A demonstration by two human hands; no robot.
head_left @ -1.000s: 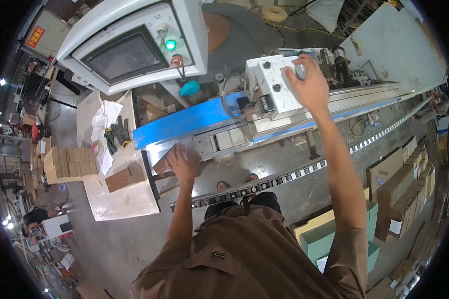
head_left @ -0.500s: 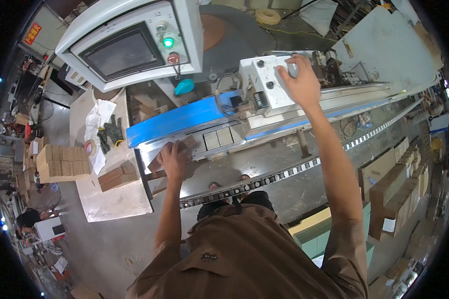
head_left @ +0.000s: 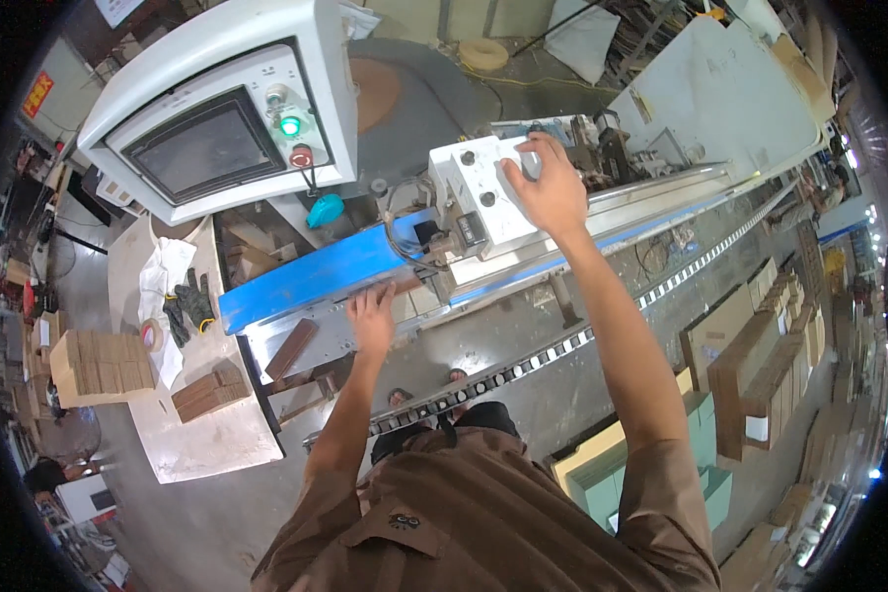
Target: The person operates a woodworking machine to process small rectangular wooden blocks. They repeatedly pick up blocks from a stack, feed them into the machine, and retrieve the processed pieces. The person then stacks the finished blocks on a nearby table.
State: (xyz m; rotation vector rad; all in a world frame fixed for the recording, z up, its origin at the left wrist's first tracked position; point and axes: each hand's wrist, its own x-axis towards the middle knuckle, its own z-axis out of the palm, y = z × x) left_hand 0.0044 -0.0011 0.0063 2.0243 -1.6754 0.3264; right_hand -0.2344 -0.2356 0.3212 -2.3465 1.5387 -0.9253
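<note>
My left hand (head_left: 370, 318) is at the metal bed (head_left: 340, 340), beside the long blue guard (head_left: 321, 276). Its fingers press on a flat brown block (head_left: 405, 286) against the guard; the hand partly hides the block. Another brown block (head_left: 291, 348) lies slanted on the bed, left of this hand and apart from it. Pale square plates (head_left: 424, 299) sit in the bed to the right. My right hand (head_left: 553, 189) rests on top of a white machine head (head_left: 501, 212) with black knobs, thumb and fingers apart.
A white control panel (head_left: 212, 123) with a dark screen and green lamp stands at the back left. On the side table (head_left: 202, 449) lie a stack of brown blocks (head_left: 210, 393) and a dark glove (head_left: 189, 308). A toothed rail (head_left: 553, 350) crosses before my legs. Cartons (head_left: 760, 375) stand right.
My left hand has slid right along the bed with one brown block, leaving the other uncovered on the left. My right hand stays on the machine head. The whole view has shifted.
</note>
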